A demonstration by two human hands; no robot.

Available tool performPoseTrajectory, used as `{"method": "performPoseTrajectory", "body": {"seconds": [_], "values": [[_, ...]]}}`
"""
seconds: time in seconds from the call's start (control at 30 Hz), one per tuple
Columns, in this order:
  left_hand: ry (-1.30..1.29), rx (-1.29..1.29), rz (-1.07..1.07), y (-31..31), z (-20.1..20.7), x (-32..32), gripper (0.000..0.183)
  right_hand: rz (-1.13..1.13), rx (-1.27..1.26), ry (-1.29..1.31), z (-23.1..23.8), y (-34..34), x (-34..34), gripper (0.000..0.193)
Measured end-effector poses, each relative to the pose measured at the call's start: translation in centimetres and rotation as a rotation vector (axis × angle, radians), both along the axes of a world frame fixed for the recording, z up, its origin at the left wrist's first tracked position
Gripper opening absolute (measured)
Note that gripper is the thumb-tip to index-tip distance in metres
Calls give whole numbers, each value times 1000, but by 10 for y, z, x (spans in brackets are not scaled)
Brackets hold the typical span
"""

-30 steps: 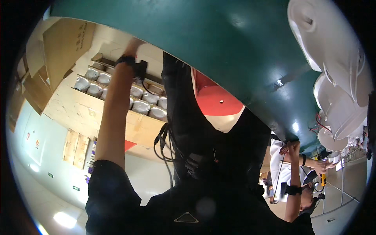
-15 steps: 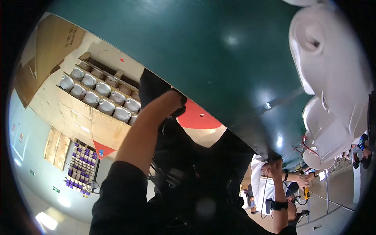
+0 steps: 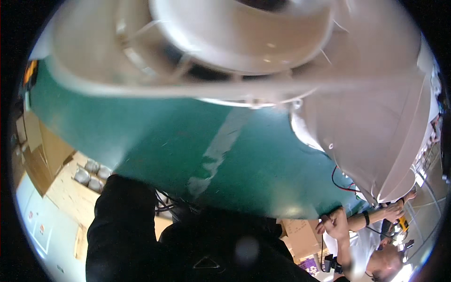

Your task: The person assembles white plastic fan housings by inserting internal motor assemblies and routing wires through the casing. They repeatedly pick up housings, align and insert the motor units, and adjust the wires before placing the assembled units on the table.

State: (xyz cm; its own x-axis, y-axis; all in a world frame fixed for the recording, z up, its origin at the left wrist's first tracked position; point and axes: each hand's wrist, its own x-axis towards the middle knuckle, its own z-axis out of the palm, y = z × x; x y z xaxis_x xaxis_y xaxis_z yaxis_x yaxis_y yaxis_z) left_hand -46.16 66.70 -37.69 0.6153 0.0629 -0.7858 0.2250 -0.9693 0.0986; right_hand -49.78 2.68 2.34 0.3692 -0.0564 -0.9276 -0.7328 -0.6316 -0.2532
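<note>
A large off-white moulded plastic shell [image 3: 291,84] with a bowl-like round part fills the top of the view, blurred, close above the green tabletop [image 3: 188,127]. My left hand is out of sight; a black-clothed shape at the lower left shows no hand. At the table's near edge, to the right, is my right hand [image 3: 336,223], a dark device strapped round its wrist. Its fingers are curled inward, and I cannot make out what is in them. A thin dark cable hangs beside it. Beyond the hand, red and black wires [image 3: 345,188] lie by another off-white shell [image 3: 361,127].
At the right, a co-worker in white [image 3: 359,244] reaches out with banded wrists, a yellow-and-black tool [image 3: 403,224] near their hands. Cartons [image 3: 300,235] stand below the table's right end. To the left, a box of round pale parts [image 3: 89,176] sits below the table edge.
The large shell has come over the tabletop, across the top of my view. My left forearm has gone out of view. My view has swung; my right hand stays by the table edge.
</note>
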Motion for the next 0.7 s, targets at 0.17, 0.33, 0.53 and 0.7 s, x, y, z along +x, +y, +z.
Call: {"method": "performPoseTrajectory", "body": {"seconds": [0.17,0.33,0.53,0.7], "values": [[-43,39,-159,-4,-34,56,48,281,74,-375,-15,-26,-31,38],[-39,-45,-366,-23,10,87,50,304,-133,-252,-21,-19,-36,41],[-2,-268,-731,-141,139,101,51,146,1,-367,1,-6,-33,57],[9,-365,-1001,-217,206,85,53,223,251,-578,-11,-24,-35,45]]}}
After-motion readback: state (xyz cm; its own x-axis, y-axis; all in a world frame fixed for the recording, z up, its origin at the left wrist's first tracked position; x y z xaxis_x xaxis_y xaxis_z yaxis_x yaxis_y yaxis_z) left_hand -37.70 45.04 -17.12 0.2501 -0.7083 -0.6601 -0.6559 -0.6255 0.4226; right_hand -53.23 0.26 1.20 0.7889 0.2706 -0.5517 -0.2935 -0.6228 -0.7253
